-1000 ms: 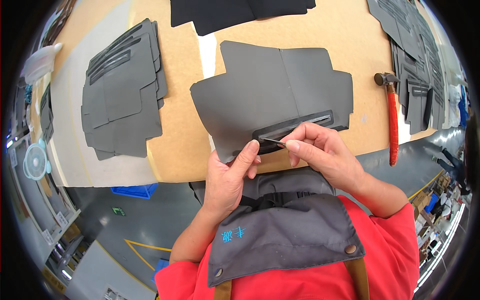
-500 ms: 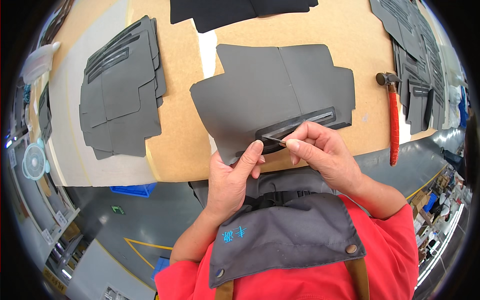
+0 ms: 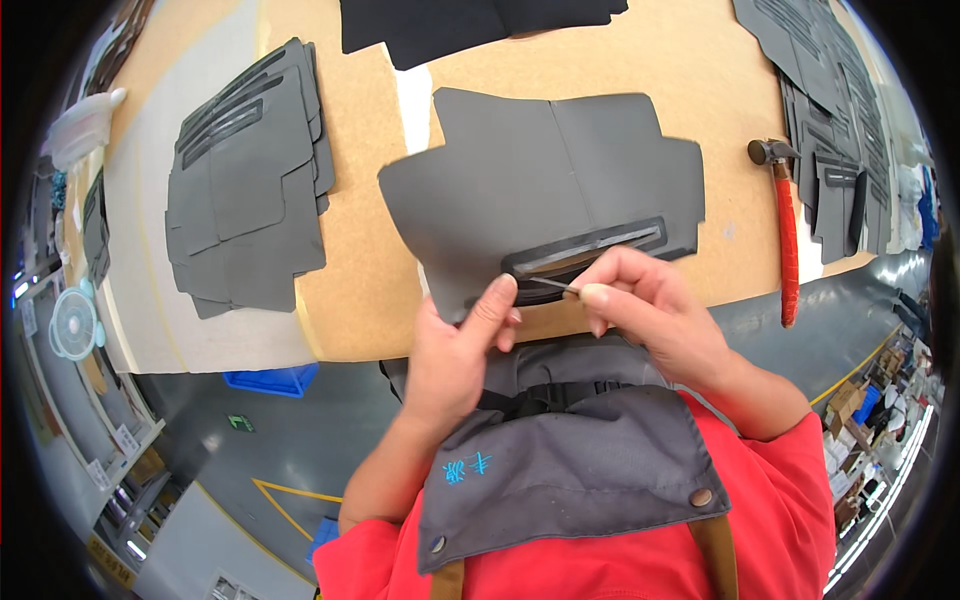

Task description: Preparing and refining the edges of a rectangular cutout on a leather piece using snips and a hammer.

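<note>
A dark grey cut panel (image 3: 500,190), apparently leather-like sheet, lies at the table's near edge. Along its near side runs a long narrow slot framed by a black strip (image 3: 590,243). My left hand (image 3: 455,345) pinches the panel's near left corner, thumb on top by the slot's left end, fingers underneath. Between the thumb and fingers of my right hand (image 3: 645,305) is a thin pointed metal tool (image 3: 553,286). Its tip reaches left to the slot's near edge, close to my left thumb. Tan shows through part of the slot.
The tan-topped table (image 3: 370,290) carries a stack of similar grey panels (image 3: 245,200) at left and more panels (image 3: 835,140) at right. A hammer with a red handle (image 3: 787,250) lies right of my work. A black piece (image 3: 480,25) lies at the far side.
The slot shows a wider tan gap near its left part than before. My right hand and the tool have shifted slightly to the right; my left hand keeps its pinch.
</note>
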Demonstrator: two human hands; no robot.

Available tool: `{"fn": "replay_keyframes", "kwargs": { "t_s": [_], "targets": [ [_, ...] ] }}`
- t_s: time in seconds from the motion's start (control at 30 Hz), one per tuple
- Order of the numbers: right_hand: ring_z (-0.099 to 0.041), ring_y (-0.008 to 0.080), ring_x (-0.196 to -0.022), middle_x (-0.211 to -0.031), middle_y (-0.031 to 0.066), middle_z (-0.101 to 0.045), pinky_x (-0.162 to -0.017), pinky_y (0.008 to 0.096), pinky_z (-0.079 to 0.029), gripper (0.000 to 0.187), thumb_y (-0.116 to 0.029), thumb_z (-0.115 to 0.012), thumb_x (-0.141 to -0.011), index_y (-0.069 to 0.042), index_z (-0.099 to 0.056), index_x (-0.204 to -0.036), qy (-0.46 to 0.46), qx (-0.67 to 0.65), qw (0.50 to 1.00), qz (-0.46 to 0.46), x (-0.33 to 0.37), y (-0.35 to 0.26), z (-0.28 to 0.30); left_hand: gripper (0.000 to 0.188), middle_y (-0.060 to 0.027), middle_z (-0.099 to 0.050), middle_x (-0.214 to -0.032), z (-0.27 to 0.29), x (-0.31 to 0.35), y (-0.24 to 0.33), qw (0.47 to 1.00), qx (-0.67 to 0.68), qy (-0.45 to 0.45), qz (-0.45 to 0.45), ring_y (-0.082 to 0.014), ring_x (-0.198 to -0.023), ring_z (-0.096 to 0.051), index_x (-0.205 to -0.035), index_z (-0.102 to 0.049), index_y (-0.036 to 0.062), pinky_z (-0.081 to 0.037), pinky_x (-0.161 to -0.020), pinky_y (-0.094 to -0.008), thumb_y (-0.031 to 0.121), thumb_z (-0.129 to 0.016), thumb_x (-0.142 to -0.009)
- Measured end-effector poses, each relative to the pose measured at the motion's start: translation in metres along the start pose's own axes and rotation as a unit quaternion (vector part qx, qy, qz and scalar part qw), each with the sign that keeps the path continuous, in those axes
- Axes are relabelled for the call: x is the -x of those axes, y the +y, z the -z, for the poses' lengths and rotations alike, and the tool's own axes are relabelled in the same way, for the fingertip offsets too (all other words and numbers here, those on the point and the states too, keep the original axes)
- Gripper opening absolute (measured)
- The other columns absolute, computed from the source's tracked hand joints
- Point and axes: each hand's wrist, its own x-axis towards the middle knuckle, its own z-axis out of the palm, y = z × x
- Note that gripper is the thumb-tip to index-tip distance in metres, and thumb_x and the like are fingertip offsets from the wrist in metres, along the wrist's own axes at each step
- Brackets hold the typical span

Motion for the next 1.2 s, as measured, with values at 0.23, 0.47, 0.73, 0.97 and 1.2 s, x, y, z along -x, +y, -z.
{"fn": "replay_keyframes", "kwargs": {
  "t_s": [0.23, 0.47, 0.73, 0.97, 1.2],
  "targets": [
    [-0.061, 0.0088, -0.083, -0.086, 0.0021, -0.065, -0.08, 0.0269, -0.051, 0.024, -0.025, -0.062, -0.106, -0.002, -0.064, -0.103, 0.148, 0.335, 0.913, 0.182, -0.016, -0.012, 0.033, 0.031, 0.0032, -0.057, -0.076, 0.027, -0.106, 0.125, 0.904, -0.384, -0.166, -0.086, -0.0048, -0.064, -0.046, -0.096, -0.069, 0.0049, -0.037, -0.058, -0.0219, 0.034, -0.078, -0.092],
    [-0.066, 0.0208, -0.097, -0.1, 0.0088, -0.069, -0.088, 0.0331, -0.052, 0.013, -0.01, -0.058, -0.105, -0.001, -0.066, -0.1, -0.047, 0.359, 0.894, 0.263, -0.022, 0.015, 0.001, 0.041, -0.0049, -0.072, -0.116, -0.025, -0.12, 0.125, 0.901, -0.28, -0.036, -0.33, -0.0102, -0.107, -0.063, -0.124, -0.071, 0.0049, -0.05, -0.091, -0.0281, 0.031, -0.078, -0.093],
    [-0.061, 0.0358, -0.088, -0.098, 0.0147, -0.063, -0.082, 0.0417, -0.05, 0.024, -0.018, -0.072, -0.094, -0.002, -0.064, -0.11, 0.159, 0.531, 0.724, 0.411, -0.101, -0.055, 0.054, 0.033, -0.0135, -0.067, -0.126, 0.061, 0.056, 0.121, 0.851, -0.006, -0.056, -0.522, -0.0228, -0.109, -0.064, -0.121, -0.067, 0.0, -0.05, -0.096, -0.034, 0.012, -0.07, -0.091],
    [-0.063, 0.0379, -0.098, -0.101, 0.0164, -0.065, -0.088, 0.0442, -0.05, 0.028, -0.02, -0.076, -0.088, -0.003, -0.065, -0.108, 0.145, 0.603, 0.711, 0.332, -0.123, -0.078, 0.05, 0.052, -0.017, -0.061, -0.134, 0.063, 0.07, 0.11, 0.825, 0.059, -0.031, -0.561, -0.0262, -0.122, -0.056, -0.133, -0.057, -0.0022, -0.045, -0.104, -0.0409, 0.015, -0.07, -0.086],
    [-0.069, 0.0337, -0.088, -0.094, 0.0195, -0.069, -0.08, 0.0409, -0.053, 0.025, -0.021, -0.077, -0.089, 0.0, -0.067, -0.099, 0.119, 0.573, 0.74, 0.332, -0.128, -0.059, 0.057, 0.071, -0.0206, -0.056, -0.143, 0.053, 0.043, 0.112, 0.791, 0.1, -0.008, -0.603, -0.0296, -0.136, -0.048, -0.144, -0.047, -0.0044, -0.04, -0.113, -0.0478, 0.017, -0.071, -0.08]
  ]
}}
